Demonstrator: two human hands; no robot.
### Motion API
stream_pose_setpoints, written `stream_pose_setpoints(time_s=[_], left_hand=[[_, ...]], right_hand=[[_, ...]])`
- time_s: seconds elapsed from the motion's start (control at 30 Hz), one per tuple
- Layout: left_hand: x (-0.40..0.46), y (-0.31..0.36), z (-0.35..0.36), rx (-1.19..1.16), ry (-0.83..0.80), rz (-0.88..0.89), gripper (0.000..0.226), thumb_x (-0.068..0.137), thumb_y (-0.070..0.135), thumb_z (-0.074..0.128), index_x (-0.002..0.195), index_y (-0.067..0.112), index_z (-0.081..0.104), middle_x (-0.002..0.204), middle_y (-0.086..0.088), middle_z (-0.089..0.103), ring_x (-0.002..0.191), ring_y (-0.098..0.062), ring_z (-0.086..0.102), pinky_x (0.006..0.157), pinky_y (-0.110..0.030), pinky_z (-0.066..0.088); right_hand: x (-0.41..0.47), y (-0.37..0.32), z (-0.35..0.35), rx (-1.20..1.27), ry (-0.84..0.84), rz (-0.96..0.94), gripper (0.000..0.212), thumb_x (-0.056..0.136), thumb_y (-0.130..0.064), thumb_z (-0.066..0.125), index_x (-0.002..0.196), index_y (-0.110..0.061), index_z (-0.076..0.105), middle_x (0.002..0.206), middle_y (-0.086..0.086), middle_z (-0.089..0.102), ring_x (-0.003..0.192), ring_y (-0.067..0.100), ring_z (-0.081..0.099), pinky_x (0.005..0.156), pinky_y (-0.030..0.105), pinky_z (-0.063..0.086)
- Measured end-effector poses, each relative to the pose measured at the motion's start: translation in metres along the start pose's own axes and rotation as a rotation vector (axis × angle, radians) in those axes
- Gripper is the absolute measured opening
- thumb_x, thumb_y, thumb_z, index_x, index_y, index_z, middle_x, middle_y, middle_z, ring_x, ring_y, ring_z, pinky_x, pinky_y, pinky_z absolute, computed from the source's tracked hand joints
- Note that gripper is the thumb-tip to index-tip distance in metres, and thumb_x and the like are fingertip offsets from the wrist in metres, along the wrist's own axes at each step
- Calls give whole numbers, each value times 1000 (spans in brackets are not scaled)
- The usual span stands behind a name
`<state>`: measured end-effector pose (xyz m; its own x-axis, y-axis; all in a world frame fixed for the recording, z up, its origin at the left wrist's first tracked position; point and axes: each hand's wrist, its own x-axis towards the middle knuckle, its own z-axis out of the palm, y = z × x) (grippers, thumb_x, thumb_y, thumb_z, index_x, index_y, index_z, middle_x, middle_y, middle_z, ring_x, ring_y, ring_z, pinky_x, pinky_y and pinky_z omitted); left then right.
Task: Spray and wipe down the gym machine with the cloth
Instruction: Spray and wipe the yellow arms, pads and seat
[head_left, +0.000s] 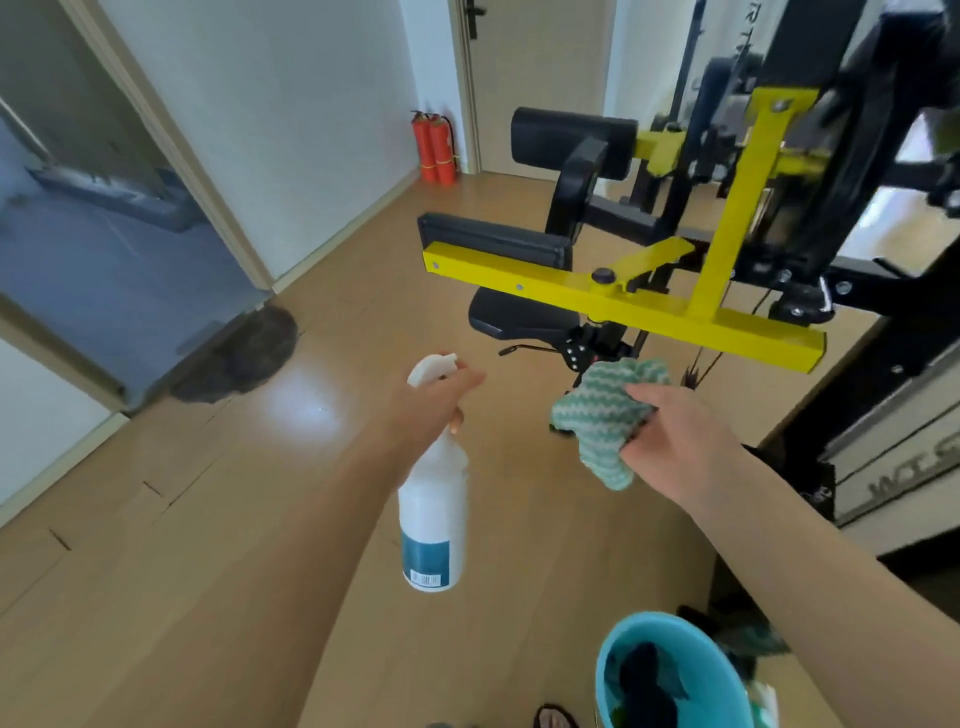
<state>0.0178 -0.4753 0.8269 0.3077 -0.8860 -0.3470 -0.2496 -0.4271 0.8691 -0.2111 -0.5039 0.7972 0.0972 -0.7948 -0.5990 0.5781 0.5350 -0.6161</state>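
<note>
Both our hands are full below the yellow bar (623, 306) of the gym machine (810, 171): our left hand (431, 402) grips the spray bottle (434, 514), our right hand (675, 441) clutches the cloth (597, 415), just beside the bar

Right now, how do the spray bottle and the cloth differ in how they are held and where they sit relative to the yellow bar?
The spray bottle is rigid, white, and hangs upright from the left hand, which grips its neck; the cloth is soft, green-striped, and bunched in the right hand. The cloth sits just below the yellow bar; the bottle sits lower and further left. Neither touches the machine.
</note>
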Motion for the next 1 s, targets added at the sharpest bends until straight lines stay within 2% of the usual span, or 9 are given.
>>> stream_pose_setpoints(time_s=[0.13,0.27,0.37,0.53,0.6,0.67,0.73,0.83,1.0], left_hand=[[77,15,-9,-31,-2,13,26,93,44,70,84,20,65,57,-2,55,63,-20,50,71,-34,45],[168,23,-16,-8,-31,22,35,94,54,66,91,19,64,57,-1,50,56,-16,46,60,-29,40],[229,28,-17,60,-98,30,42,94,58,64,106,18,65,75,-3,54,64,-16,49,60,-29,41],[306,47,-3,158,-211,285,33,94,51,65,89,19,56,65,-6,48,59,-22,49,63,-31,45],[335,56,7,208,-217,259,29,88,59,69,93,31,64,77,-6,60,67,-19,57,68,-30,48],[362,60,21,242,-233,238,49,82,64,72,109,23,69,99,-16,67,73,-18,59,66,-28,48],[381,69,37,266,-257,228,53,84,61,76,121,23,68,108,-10,68,79,-19,60,70,-30,52],[406,76,57,326,-321,214,55,78,71,75,96,21,64,86,4,59,74,-17,54,70,-34,48],[431,92,90,466,-398,291,91,67,88,63,74,-1,43,65,-4,35,63,-18,37,63,-41,33]], right_hand=[[57,-22,43,26,4,-70,28,102,-2,44,128,-2,55,131,22,63,121,35,62,102,50,49],[114,-37,75,32,46,-83,31,104,-3,41,132,-2,53,134,22,60,118,32,63,90,45,52],[154,-50,93,80,119,-88,32,104,-4,40,133,-3,52,132,21,61,115,30,64,86,44,53],[200,-73,116,119,151,-122,36,104,-6,42,138,-7,51,131,16,63,116,29,66,95,47,53],[215,-85,124,116,151,-148,34,104,-6,41,136,-7,53,129,15,65,116,29,66,94,48,53],[234,-100,127,106,167,-181,35,104,-6,42,136,-8,54,129,14,66,116,29,66,93,49,54],[254,-117,127,93,182,-203,34,104,-6,42,135,-10,55,127,12,68,113,28,68,88,47,56],[284,-143,125,75,185,-204,37,103,-5,43,137,-13,56,128,10,67,114,27,68,92,46,55],[328,-171,118,41,185,-187,37,102,-3,43,135,-14,58,125,10,69,111,27,68,92,46,56]])
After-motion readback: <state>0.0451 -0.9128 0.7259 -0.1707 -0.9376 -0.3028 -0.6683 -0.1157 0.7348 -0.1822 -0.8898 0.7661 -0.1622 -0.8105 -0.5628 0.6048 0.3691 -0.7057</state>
